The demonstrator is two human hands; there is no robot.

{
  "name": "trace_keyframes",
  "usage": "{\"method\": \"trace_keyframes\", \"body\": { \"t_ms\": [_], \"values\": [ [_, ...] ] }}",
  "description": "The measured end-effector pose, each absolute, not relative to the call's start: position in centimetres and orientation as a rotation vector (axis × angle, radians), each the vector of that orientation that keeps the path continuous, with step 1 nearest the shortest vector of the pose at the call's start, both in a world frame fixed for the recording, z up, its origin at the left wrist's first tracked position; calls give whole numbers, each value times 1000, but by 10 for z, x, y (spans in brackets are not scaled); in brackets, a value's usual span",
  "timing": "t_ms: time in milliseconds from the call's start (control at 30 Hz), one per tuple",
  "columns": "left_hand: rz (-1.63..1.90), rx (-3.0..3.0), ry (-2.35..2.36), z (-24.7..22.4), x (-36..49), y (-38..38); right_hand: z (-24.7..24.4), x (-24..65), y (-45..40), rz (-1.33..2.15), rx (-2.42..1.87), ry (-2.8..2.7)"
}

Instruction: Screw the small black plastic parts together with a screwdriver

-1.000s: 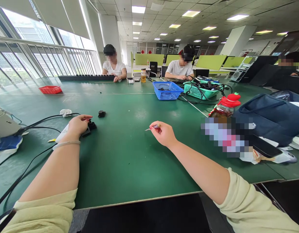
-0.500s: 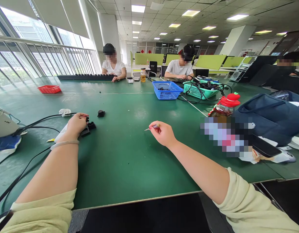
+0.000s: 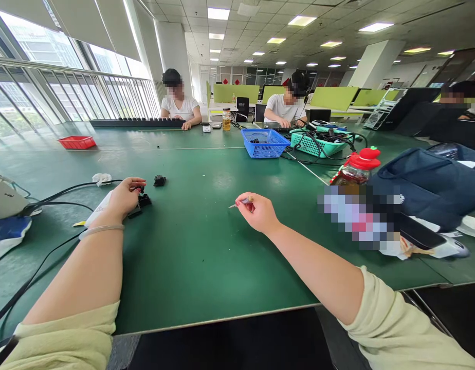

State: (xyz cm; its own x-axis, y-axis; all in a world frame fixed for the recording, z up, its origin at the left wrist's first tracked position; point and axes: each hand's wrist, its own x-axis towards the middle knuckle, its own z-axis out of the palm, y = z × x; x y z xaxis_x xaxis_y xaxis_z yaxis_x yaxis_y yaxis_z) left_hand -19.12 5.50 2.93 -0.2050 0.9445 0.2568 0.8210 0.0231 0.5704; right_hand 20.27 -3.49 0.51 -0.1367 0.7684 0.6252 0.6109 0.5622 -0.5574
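In my right hand [image 3: 258,213], above the middle of the green table [image 3: 191,241], a small screwdriver [image 3: 245,201] is gripped, its thin metal tip pointing left. My left hand [image 3: 125,198] reaches over a group of small black plastic parts [image 3: 144,200] on the left. Its thumb and fingers close around one small black part [image 3: 140,189], largely hidden by the fingers. Just beyond those fingertips lies a separate black piece [image 3: 159,180]. Beneath the left wrist a white object [image 3: 101,208] is partly covered.
Black cables [image 3: 64,203] run along the left side. A red tray [image 3: 77,142], a blue basket [image 3: 265,144] and a green basket [image 3: 318,143] stand farther back. On the right are a red-lidded bottle [image 3: 357,167], a dark blue bag [image 3: 426,185] and a phone [image 3: 422,232]. Co-workers sit across the table.
My left hand's fingers have shifted slightly right and stretched forward over the black parts. The right hand with its screwdriver has stayed nearly still.
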Motion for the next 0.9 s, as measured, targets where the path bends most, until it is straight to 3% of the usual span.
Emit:
{"method": "trace_keyframes", "body": {
  "t_ms": [533,800,900],
  "values": [
    [768,1700,2022,34,-188,50,7,202,-35,259,-1164,-1838],
    [585,1777,2284,48,-180,40,7,202,-35,241,-1180,-1818],
    [330,1786,2520,56,-180,38,9,202,-36,250,-1173,-1813]
  ]
}}
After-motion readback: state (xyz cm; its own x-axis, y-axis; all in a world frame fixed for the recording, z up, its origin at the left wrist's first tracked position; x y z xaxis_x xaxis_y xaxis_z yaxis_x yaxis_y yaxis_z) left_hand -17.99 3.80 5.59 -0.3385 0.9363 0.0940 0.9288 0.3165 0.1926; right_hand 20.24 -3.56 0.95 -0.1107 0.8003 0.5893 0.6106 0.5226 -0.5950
